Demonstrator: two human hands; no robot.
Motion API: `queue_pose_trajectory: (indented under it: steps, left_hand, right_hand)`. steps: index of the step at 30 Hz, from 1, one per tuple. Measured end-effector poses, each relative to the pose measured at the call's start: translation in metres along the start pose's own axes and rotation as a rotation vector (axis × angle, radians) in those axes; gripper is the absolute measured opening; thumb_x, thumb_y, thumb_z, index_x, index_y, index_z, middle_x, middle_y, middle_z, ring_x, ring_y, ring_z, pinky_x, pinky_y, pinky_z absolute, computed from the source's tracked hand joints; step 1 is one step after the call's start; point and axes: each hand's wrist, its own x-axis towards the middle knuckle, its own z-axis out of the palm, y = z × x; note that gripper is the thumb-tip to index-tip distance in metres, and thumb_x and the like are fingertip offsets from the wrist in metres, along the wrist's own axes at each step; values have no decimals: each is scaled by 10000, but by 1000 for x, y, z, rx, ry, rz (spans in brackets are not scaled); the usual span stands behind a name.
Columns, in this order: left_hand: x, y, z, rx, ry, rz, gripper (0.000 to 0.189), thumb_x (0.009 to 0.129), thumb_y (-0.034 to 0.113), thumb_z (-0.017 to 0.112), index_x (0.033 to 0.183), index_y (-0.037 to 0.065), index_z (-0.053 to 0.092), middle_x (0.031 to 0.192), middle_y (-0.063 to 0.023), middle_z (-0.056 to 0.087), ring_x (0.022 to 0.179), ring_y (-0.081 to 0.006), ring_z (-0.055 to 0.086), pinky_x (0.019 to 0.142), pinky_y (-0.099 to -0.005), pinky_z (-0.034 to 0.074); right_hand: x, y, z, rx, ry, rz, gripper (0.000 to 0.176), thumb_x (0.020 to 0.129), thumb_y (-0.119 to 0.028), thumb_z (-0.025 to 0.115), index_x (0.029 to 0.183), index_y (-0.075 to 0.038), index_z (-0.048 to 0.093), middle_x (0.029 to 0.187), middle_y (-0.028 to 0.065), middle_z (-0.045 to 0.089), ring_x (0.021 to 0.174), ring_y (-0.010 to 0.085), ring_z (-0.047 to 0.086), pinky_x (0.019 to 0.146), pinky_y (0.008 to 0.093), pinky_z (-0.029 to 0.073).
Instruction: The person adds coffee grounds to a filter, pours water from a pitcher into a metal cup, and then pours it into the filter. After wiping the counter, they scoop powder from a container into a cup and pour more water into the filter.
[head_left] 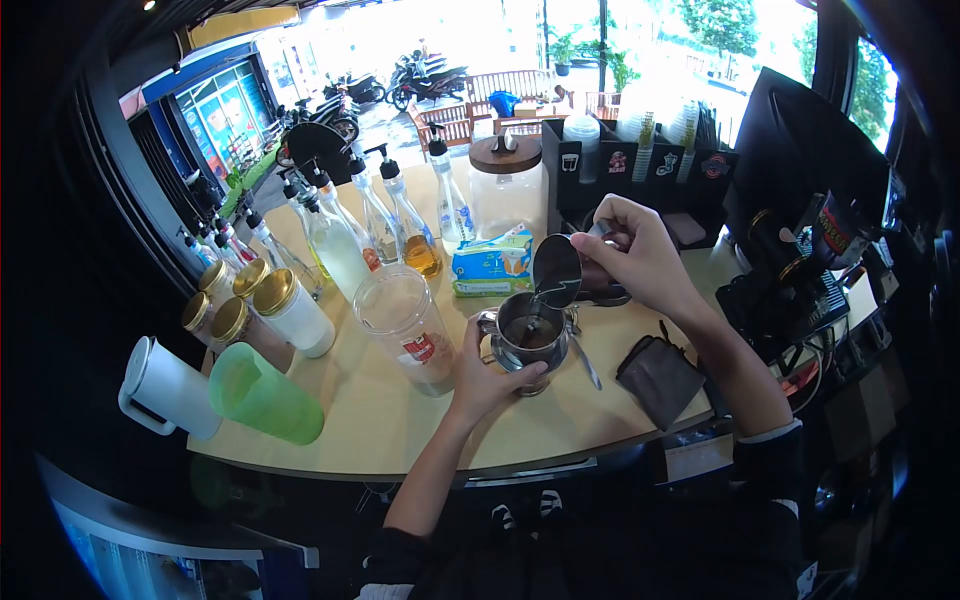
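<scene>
My left hand (492, 377) is wrapped round a metal cup (530, 350) on the light wooden counter, with dark liquid inside it. Above the cup, my right hand (637, 252) grips a dark metal pitcher (558, 268), tilted so its mouth hangs over the cup, and a thin stream runs down. A clear plastic cup (400, 325) with a red logo stands just left of my left hand. Behind the metal cup lies a blue and green packet (492, 265). A spoon (586, 360) rests to the right of the cup, near a dark folded cloth (660, 380).
Pump bottles (410, 225) and gold-lidded jars (295, 312) stand at the left, with a green pitcher (265, 393) and a white jug (172, 385) near the front edge. A wood-lidded glass jar (507, 190) and a black cup holder (625, 172) stand behind.
</scene>
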Motion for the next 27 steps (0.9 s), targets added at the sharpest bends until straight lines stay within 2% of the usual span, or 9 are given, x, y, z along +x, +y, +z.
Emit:
queue_pose_trajectory:
  steps: [5,13,20,22,27]
  left_hand:
    - [0,-6,1,-9,3,18,837,554,390,892,1187,27,481,1131,-100,584,1099,-221,555,974,-367,415]
    - [0,-1,1,-13,-4,6,830,560,379,892,1190,28,480,1137,-100,579,1107,-218,547,977,-366,414]
    - [-1,-3,0,3,-9,-6,827,561,368,892,1196,37,478,1131,-89,574,1097,-214,546,968,-364,419]
    - [-1,-3,1,-3,-3,-2,828,562,370,892,1196,36,478,1134,-90,573,1099,-214,545,970,-365,418]
    - [-1,-1,1,-28,7,1,834,560,378,892,1194,31,477,1138,-92,571,1104,-214,543,972,-364,417]
  right_hand:
    - [3,3,0,-5,7,10,265,868,-66,656,747,-4,429,701,14,569,660,26,570,510,184,519]
    - [4,10,-7,-67,38,-31,276,855,-76,672,727,-17,434,662,-1,543,628,10,527,478,181,444]
    - [-1,9,-8,-25,50,-9,283,850,-81,677,725,-16,432,662,3,544,636,8,522,493,191,436]
    - [-2,11,-8,-29,57,-15,326,843,-123,705,711,-70,412,644,-90,331,592,-12,289,498,190,244]
    - [-2,10,-7,-43,57,-4,334,844,-123,706,711,-71,405,647,-90,321,596,-12,287,499,189,245]
